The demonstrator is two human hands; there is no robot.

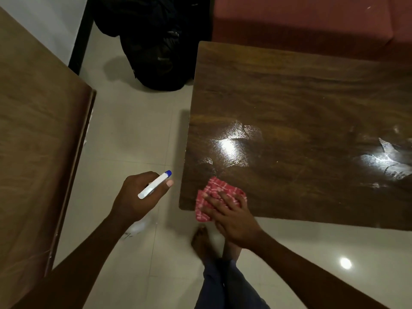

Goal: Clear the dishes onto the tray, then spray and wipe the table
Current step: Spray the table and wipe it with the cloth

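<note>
- Your right hand [231, 216] lies flat on a red checked cloth [217, 196], fingers spread and pressing it down rather than curled around it.
- The cloth sits on the near left corner of the dark wooden table [301, 112], with one edge hanging just over the table's front rim.
- Wet, shiny streaks show on the tabletop beyond the cloth and again far to the right, catching the ceiling light.
- Your left hand [138, 195] is held over the pale tiled floor [133, 134], just left of the table, fingers wrapped around the head of a white spray bottle [155, 185] with a blue nozzle tip; the bottle's body is hidden below your hand, perhaps the pale blur under your wrist.
- A second wooden surface [38, 141] fills the left side.
- A black bag [156, 47] rests on the floor beyond the table, beside a reddish seat [301, 16].
- Your bare foot [201, 241] stands below the table edge.
</note>
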